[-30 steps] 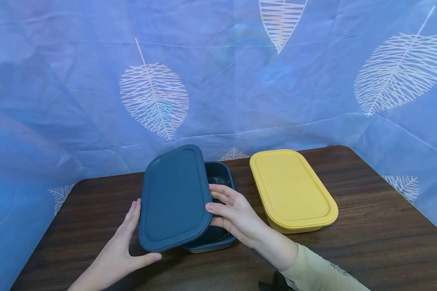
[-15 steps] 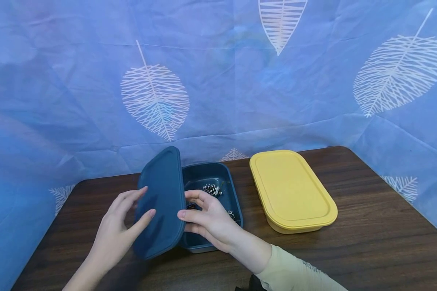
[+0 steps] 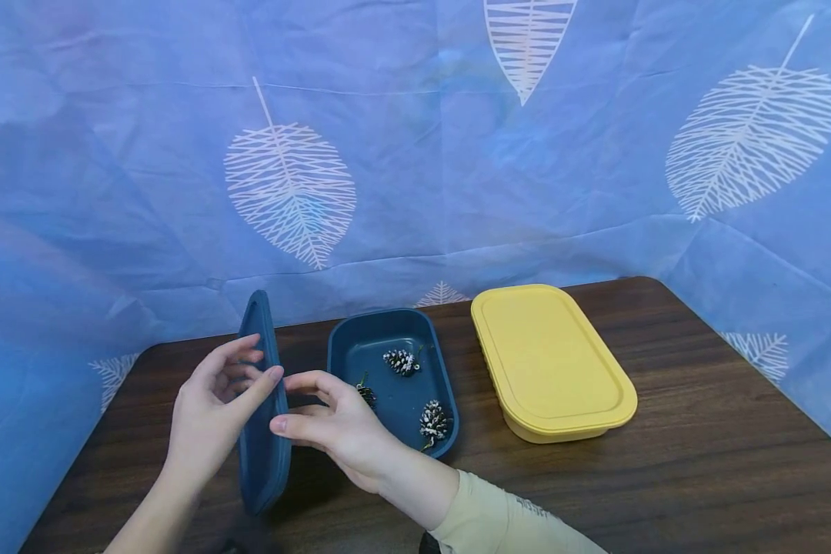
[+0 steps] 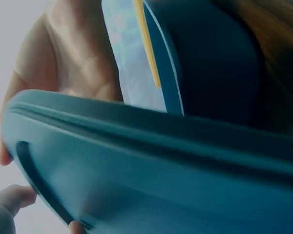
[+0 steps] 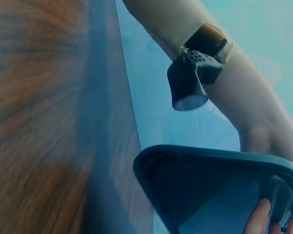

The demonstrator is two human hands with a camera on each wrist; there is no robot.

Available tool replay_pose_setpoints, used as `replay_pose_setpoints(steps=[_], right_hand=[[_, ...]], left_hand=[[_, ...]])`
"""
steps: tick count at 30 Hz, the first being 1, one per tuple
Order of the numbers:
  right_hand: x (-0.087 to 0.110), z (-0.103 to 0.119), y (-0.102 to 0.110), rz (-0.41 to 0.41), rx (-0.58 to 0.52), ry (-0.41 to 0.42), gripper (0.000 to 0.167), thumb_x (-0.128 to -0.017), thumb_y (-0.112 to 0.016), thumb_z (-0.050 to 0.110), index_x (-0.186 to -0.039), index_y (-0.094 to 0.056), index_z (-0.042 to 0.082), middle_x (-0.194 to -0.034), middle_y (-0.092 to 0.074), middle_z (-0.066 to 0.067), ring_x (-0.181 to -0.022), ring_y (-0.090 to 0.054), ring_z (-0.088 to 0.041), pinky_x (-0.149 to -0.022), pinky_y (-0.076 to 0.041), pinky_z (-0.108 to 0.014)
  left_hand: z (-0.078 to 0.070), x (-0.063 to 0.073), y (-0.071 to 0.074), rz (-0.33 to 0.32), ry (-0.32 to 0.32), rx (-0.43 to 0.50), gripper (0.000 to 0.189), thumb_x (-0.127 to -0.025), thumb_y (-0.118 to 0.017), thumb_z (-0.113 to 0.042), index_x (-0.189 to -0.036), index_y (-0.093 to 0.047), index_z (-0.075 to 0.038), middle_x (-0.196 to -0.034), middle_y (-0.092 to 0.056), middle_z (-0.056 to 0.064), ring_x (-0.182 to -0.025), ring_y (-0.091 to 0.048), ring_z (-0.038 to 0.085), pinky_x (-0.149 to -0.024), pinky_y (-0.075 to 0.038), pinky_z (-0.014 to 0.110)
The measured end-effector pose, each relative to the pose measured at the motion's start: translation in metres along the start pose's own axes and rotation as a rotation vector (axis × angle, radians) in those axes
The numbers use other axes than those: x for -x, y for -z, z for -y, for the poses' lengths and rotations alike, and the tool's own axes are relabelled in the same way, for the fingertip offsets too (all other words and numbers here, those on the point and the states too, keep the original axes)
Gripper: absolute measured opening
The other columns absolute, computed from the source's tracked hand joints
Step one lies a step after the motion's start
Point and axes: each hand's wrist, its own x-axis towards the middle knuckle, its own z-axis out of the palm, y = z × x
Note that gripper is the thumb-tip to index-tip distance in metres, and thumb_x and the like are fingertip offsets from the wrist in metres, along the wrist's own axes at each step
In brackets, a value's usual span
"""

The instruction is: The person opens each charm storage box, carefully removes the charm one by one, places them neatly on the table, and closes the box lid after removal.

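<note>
In the head view my right hand (image 3: 349, 427) pinches the right edge of a dark blue lid (image 3: 265, 462), which stands nearly on edge above the table's left part. My left hand (image 3: 208, 415) is at the lid's other face, its fingers bent loosely and its thumb close to the upper edge; whether it bears the lid's weight does not show. The lid (image 4: 136, 170) fills much of the left wrist view. Right of the hands sits the uncovered blue box (image 3: 450, 385). Inside are white-tipped pinecones, one (image 3: 402, 362) at the back and another (image 3: 434, 421) in front; a third (image 3: 365, 394) is partly hidden.
A yellow box with its lid on (image 3: 554, 358) stands on the dark wooden table (image 3: 692, 431), right of the blue box. Behind the table hangs a blue cloth (image 3: 415, 154) with white leaf prints.
My right hand has carried the lid left, off the blue box, and tipped it from slanted to nearly upright. The pinecones have come into view. My left hand has risen beside the lid.
</note>
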Motion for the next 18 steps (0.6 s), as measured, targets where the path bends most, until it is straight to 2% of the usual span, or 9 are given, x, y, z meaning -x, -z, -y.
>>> replay_pose_setpoints(steps=[2,6,10,14,16,18], right_hand=[[-0.002,-0.004,-0.003,0.009,0.01,0.005,0.038,-0.088,-0.064,0.001,-0.125,-0.053,0.005,-0.128,-0.045,-0.006,-0.104,-0.059,-0.02,-0.091,-0.048,-0.038],[-0.006,-0.008,-0.008,0.04,0.043,0.002,0.038,-0.089,-0.063,0.002,-0.126,-0.053,0.006,-0.129,-0.046,-0.004,-0.104,-0.059,-0.019,-0.091,-0.047,-0.037],[-0.008,-0.01,-0.013,0.08,0.071,-0.001,0.038,-0.091,-0.062,0.003,-0.127,-0.054,0.007,-0.129,-0.047,0.0,-0.102,-0.06,-0.016,-0.091,-0.046,-0.034],[-0.01,-0.012,-0.017,0.07,0.074,-0.019,0.037,-0.091,-0.062,0.001,-0.126,-0.057,0.008,-0.123,-0.052,0.002,-0.101,-0.06,-0.014,-0.088,-0.048,-0.033],[-0.012,-0.014,-0.02,0.049,0.072,-0.031,0.037,-0.09,-0.063,0.0,-0.126,-0.059,0.008,-0.122,-0.054,0.002,-0.1,-0.059,-0.014,-0.087,-0.049,-0.033],[-0.014,-0.016,-0.025,0.023,0.07,-0.041,0.037,-0.088,-0.064,-0.002,-0.124,-0.062,0.008,-0.122,-0.054,0.004,-0.1,-0.058,-0.014,-0.085,-0.049,-0.032]], left_hand=[[0.001,0.0,0.002,-0.006,0.038,0.013,0.05,-0.089,-0.07,-0.027,-0.134,-0.055,-0.011,-0.113,-0.056,0.003,-0.086,-0.058,0.004,-0.074,-0.046,0.012],[0.005,0.0,0.007,-0.038,0.075,0.005,0.052,-0.089,-0.07,-0.027,-0.138,-0.054,-0.021,-0.116,-0.053,0.002,-0.084,-0.058,0.004,-0.072,-0.045,0.014],[0.009,0.002,0.014,-0.036,0.125,-0.006,0.051,-0.089,-0.069,-0.031,-0.138,-0.053,-0.029,-0.117,-0.053,0.002,-0.085,-0.06,-0.001,-0.064,-0.045,0.021],[0.012,0.002,0.019,-0.038,0.175,-0.033,0.053,-0.087,-0.071,-0.036,-0.137,-0.055,-0.028,-0.111,-0.056,0.002,-0.085,-0.061,-0.003,-0.064,-0.046,0.022],[0.013,0.002,0.021,-0.063,0.193,-0.038,0.053,-0.086,-0.072,-0.034,-0.136,-0.056,-0.026,-0.107,-0.057,0.001,-0.083,-0.061,-0.002,-0.064,-0.045,0.02],[0.014,0.002,0.022,-0.105,0.205,-0.043,0.051,-0.086,-0.073,-0.029,-0.134,-0.058,-0.024,-0.103,-0.057,0.0,-0.079,-0.061,-0.002,-0.059,-0.044,0.021]])
